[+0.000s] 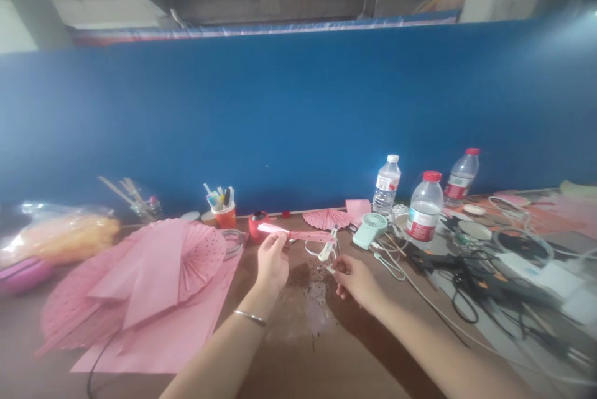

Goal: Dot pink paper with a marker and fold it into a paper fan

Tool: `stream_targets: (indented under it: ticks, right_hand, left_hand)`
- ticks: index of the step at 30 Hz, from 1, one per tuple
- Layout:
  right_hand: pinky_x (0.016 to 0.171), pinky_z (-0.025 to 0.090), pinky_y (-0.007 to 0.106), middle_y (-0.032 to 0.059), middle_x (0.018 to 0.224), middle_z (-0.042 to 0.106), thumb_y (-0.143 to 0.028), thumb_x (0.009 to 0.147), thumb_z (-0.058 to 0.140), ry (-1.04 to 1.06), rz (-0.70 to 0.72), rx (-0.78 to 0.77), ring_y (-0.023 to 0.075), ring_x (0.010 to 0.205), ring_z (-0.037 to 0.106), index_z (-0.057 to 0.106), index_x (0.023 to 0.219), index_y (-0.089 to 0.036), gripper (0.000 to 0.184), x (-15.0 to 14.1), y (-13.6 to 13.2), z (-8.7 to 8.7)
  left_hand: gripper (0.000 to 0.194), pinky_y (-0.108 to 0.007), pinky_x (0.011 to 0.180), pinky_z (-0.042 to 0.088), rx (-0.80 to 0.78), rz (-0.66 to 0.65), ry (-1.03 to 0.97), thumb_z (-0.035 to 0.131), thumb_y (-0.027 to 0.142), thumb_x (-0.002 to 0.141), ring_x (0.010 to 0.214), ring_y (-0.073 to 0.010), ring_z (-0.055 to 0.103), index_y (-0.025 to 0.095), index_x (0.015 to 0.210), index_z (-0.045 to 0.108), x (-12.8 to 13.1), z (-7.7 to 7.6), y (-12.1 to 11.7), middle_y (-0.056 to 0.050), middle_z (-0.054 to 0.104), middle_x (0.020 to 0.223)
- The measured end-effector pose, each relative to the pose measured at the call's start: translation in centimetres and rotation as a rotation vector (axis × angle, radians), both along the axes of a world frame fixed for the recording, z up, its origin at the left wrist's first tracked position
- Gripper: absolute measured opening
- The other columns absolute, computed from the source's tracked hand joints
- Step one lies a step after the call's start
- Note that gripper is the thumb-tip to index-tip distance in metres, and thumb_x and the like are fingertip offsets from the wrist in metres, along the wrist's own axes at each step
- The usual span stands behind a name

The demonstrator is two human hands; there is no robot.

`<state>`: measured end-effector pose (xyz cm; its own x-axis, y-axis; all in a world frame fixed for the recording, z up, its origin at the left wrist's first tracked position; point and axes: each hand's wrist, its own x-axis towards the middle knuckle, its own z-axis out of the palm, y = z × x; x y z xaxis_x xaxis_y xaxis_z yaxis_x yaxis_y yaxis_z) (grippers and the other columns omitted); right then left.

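My left hand (274,257) is closed on a narrow folded strip of pink paper (310,235), which stretches to the right and has small holes along it. At the strip's right end is a white-handled hole punch (325,252) with a silvery head. My right hand (353,281) is closed around the lower end of its handles; its inner fingers are partly hidden. Small dark specks (312,281) are scattered over the table below. To the left lie pleated pink paper fans (200,259) with punched holes, on flat pink sheets (186,349).
Behind stand a red cup of pens (226,217), a red round object (257,225) and another pink fan (326,219). A mint handheld fan (370,230), water bottles (425,209) and tangled cables (466,287) crowd the right. A plastic bag (65,234) lies far left.
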<state>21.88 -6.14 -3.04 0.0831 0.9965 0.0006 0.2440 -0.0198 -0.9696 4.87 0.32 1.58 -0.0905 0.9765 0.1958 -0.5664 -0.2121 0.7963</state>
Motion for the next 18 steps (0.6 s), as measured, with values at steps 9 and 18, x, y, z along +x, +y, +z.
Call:
stream_targets:
  ticks: [9, 18]
  right_hand:
    - [0.041, 0.039, 0.02, -0.0012, 0.058, 0.056, -0.028, 0.077, 0.045, -0.33, -0.015, 0.166, 0.0109, 0.043, 0.053, 0.053, 0.073, -0.021, 0.012, -0.9, -1.1, 0.9]
    - [0.047, 0.04, 0.022, 0.0002, 0.061, 0.06, -0.024, 0.075, 0.045, -0.374, 0.004, 0.25, 0.0135, 0.049, 0.056, 0.051, 0.071, -0.02, 0.008, -1.0, -1.2, 0.8]
  left_hand:
    - [0.01, -0.021, 0.065, 0.042, 0.014, -0.139, -0.111, 0.066, 0.02, 0.063, 0.064, -0.0062, 0.052, 0.016, 0.067, 0.058, 2.4, 3.6, -2.3, 0.003, 0.057, 0.07]
    - [0.012, -0.019, 0.059, 0.045, -0.142, -0.109, -0.311, 0.066, 0.014, 0.061, 0.058, -0.0056, 0.052, 0.014, 0.064, 0.054, 5.2, 3.8, -2.0, 0.003, 0.055, 0.063]
